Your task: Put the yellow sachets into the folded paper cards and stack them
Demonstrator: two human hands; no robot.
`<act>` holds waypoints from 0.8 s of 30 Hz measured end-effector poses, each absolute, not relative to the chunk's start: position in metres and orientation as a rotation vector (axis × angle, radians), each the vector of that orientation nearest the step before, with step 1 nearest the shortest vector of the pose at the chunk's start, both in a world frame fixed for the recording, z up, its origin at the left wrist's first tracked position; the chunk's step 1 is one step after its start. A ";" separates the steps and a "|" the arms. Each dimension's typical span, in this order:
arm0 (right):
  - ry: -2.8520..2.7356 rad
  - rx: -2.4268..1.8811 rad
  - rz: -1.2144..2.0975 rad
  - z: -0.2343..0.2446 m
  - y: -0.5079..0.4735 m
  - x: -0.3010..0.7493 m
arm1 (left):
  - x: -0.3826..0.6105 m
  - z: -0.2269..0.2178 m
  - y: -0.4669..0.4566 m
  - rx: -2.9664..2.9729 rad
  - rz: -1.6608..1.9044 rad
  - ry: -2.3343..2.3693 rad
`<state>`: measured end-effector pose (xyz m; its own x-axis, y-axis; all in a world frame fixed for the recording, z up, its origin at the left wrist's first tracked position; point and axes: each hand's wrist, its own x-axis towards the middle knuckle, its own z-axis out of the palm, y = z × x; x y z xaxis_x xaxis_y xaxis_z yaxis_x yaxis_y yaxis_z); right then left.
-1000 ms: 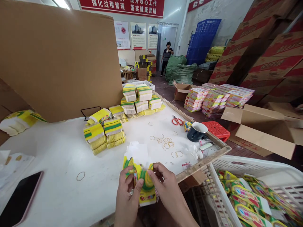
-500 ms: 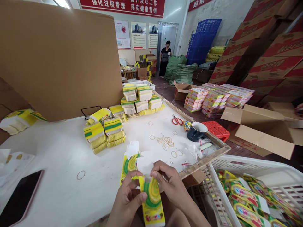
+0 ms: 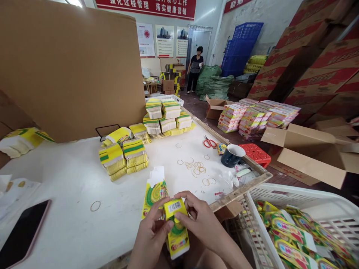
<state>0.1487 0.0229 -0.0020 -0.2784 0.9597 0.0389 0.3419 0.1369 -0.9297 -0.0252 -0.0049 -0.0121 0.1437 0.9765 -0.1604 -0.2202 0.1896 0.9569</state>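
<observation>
Both my hands hold a small yellow-and-green carton [image 3: 176, 224] at the near edge of the white table [image 3: 70, 216]. My left hand [image 3: 151, 235] pinches its left side; my right hand [image 3: 199, 220] presses its top flap, which shows a barcode and lies folded down. Just behind it a second flat carton [image 3: 153, 190] of the same print lies on the table with its white flap pointing away from me.
Banded stacks of flat cartons [image 3: 123, 157] and more stacks [image 3: 165, 116] sit mid-table, with loose rubber bands [image 3: 198, 168], red scissors [image 3: 209, 142] and a dark mug [image 3: 232, 155]. A phone [image 3: 24, 233] lies at left. A white crate [image 3: 297, 231] of cartons stands at right. A person [image 3: 195, 69] stands far back.
The white top flap that stood up half a second ago is now folded down onto the carton. The carton sits more upright between my hands.
</observation>
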 end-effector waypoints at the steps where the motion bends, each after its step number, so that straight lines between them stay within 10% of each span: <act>1: -1.735 -1.306 1.138 -0.003 0.023 0.147 | -0.025 -0.013 -0.005 0.965 1.080 1.030; 24: -1.442 -1.112 1.091 -0.010 0.017 0.152 | -0.014 -0.012 0.000 1.149 1.099 1.183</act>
